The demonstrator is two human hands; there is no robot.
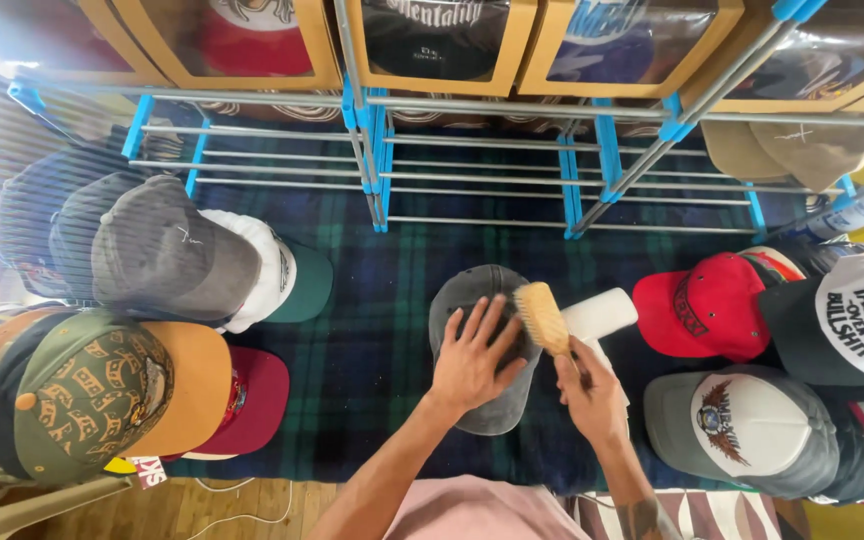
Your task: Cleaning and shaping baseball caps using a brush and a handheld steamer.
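A grey cap (472, 292) lies on the dark plaid blanket (372, 330) in the middle. My left hand (472, 358) rests flat on its crown with the fingers spread. My right hand (592, 395) grips the handle of a wooden bristle brush (542, 317), whose head touches the cap's right side. A white cylinder-shaped bottle (600, 312) lies just right of the brush.
Stacks of caps lie at the left (167, 255) and lower left (102, 390). More caps sit at the right: a red one (707, 305), a black and white one (852, 320), a grey one (752, 425). A metal and blue rack (472, 165) holds boxed caps behind.
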